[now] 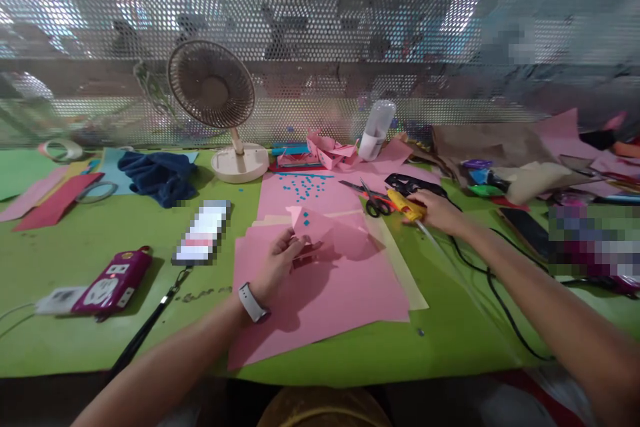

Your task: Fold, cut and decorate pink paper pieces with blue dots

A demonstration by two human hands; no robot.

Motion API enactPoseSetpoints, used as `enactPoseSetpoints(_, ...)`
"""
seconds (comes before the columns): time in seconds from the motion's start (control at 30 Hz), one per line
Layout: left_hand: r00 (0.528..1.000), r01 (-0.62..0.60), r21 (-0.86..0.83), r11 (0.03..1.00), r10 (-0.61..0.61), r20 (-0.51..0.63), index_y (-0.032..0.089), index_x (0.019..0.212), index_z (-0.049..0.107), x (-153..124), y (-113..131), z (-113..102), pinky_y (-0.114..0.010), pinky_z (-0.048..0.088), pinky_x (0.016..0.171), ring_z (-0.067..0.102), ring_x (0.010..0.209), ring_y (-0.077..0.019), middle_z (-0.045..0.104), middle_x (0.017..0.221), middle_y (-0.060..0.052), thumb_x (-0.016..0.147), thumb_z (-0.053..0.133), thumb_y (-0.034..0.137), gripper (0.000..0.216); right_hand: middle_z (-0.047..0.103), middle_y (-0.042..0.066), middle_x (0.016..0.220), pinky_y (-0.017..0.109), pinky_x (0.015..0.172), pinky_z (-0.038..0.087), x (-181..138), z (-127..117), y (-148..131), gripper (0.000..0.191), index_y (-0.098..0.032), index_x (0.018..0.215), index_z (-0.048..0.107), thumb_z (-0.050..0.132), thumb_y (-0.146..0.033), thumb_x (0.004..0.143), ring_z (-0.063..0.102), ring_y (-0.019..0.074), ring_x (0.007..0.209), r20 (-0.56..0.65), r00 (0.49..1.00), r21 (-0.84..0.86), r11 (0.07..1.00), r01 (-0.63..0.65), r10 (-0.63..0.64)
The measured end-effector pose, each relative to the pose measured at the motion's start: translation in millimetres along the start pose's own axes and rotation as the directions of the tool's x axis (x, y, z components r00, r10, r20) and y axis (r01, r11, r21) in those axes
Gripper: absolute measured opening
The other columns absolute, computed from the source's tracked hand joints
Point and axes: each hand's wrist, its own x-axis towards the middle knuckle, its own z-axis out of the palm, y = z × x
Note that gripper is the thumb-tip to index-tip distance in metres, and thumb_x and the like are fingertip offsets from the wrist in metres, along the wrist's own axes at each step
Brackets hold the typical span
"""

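Left hand (277,260) pinched the folded pink piece (313,223) at its lower edge, thumb and fingers closed on it, and held it just above the big pink sheets (340,293) in the middle of the green table (100,327). Right hand (441,211) was stretched out to the right, fingers wrapped over the rear of the yellow glue gun (404,205). Grip looked closed, but I couldn't tell if the gun was off the table. The gun lay just beside the scissors (373,201), nozzle end toward them, and its black cord (500,303) ran back under the right forearm toward the table edge. My read on doing this cleanly: take the gun by the handle only and keep the tip clear of the scissors and the loose sheets. Keep slack in the cord so it doesn't drag on the paper. Keep the left fingertips on the fold, away from wherever the nozzle lands. The piece was small and floppy, so a pinch close to the seam should steady it better than one at the corner. Blue paper bits (305,188) were scattered on the far pink sheet, near enough to get knocked about. Fan (213,90), phone (203,232), power strip (113,280) and blue cloth (160,177) sat to the left, well apart from both hands.
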Motion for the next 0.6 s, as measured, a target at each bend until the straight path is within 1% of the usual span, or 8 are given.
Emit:
enactPoseSetpoints(0.1,0.999,0.021,-0.019,1.000,-0.021,-0.030,0.019,0.080,0.048,1,0,0,-0.029,0.055,0.077,0.069,0.101,-0.0237,0.066,0.086,-0.001,0.070,0.082,0.036,0.039,0.068,0.013,0.106,0.033,0.081,0.050,4,-9,15,0.043,-0.018,0.107,0.068,0.075,-0.029,0.065,0.065,0.0261,0.094,0.115,0.993,-0.002,1.000,0.019,-0.018)
enactPoseSetpoints(0.2,0.998,0.030,-0.055,0.998,-0.033,-0.050,0.019,0.080,0.049,3,-1,-2,-0.028,0.055,0.076,0.070,0.097,-0.0223,0.064,0.084,0.000,0.068,0.083,0.037,0.040,0.069,0.011,0.108,0.035,0.083,0.050,17,-26,14,0.042,-0.020,0.108,0.069,0.071,-0.031,0.068,0.065,0.0269,0.098,0.236,0.970,-0.036,0.997,0.071,-0.061)
enactPoseSetpoints(0.23,0.998,0.030,-0.064,0.998,-0.033,-0.053,0.018,0.079,0.050,4,-2,-2,-0.028,0.056,0.076,0.070,0.096,-0.0220,0.063,0.085,0.001,0.067,0.084,0.037,0.040,0.070,0.011,0.106,0.035,0.082,0.050,25,-29,7,0.037,-0.020,0.106,0.070,0.069,-0.033,0.072,0.065,0.0268,0.096,0.230,0.971,-0.053,0.995,0.080,-0.066)
enactPoseSetpoints(0.3,0.997,0.036,-0.078,0.996,-0.040,-0.061,0.018,0.080,0.051,4,-3,-3,-0.029,0.056,0.076,0.070,0.094,-0.0218,0.063,0.084,0.001,0.066,0.084,0.038,0.041,0.071,0.010,0.097,0.036,0.078,0.050,47,-28,-18,0.027,-0.020,0.098,0.072,0.059,-0.037,0.083,0.066,0.0257,0.087,0.151,0.987,-0.084,0.994,0.071,-0.057)
enactPoseSetpoints(0.37,0.996,0.046,-0.083,0.995,-0.052,-0.070,0.019,0.079,0.051,4,-3,-3,-0.029,0.056,0.075,0.071,0.091,-0.0216,0.062,0.082,0.001,0.064,0.085,0.038,0.042,0.071,0.009,0.102,0.036,0.083,0.049,74,-12,-55,0.030,-0.020,0.101,0.072,0.047,-0.035,0.092,0.065,0.0243,0.091,0.075,0.983,-0.018,0.985,0.171,-0.169)
enactPoseSetpoints(0.47,0.995,0.049,-0.074,0.996,-0.056,-0.088,0.019,0.079,0.051,3,-2,-1,-0.028,0.056,0.071,0.071,0.088,-0.0211,0.062,0.081,0.002,0.061,0.086,0.041,0.045,0.063,0.010,0.126,0.038,0.104,0.039,117,30,-111,0.035,-0.019,0.118,0.067,0.042,-0.030,0.097,0.054,0.0241,0.120,0.009,0.961,-0.015,0.961,0.276,-0.276)
enactPoseSetpoints(0.53,0.994,0.046,-0.059,0.997,-0.051,-0.092,0.019,0.079,0.051,3,-1,-1,-0.028,0.056,0.069,0.071,0.086,-0.0209,0.062,0.079,0.002,0.059,0.087,0.043,0.047,0.054,0.014,0.139,0.044,0.109,0.033,140,60,-137,0.041,-0.018,0.129,0.061,0.045,-0.038,0.096,0.048,0.0282,0.127,-0.008,0.957,-0.108,0.952,0.286,-0.289)
enactPoseSetpoints(0.6,0.995,0.047,-0.050,0.998,-0.051,-0.084,0.019,0.079,0.051,3,0,0,-0.027,0.055,0.068,0.071,0.084,-0.0208,0.061,0.077,0.003,0.058,0.087,0.044,0.048,0.044,0.016,0.148,0.052,0.112,0.027,157,83,-152,0.050,-0.018,0.134,0.057,0.045,-0.047,0.096,0.039,0.0328,0.134,-0.029,0.970,-0.172,0.958,0.231,-0.240)
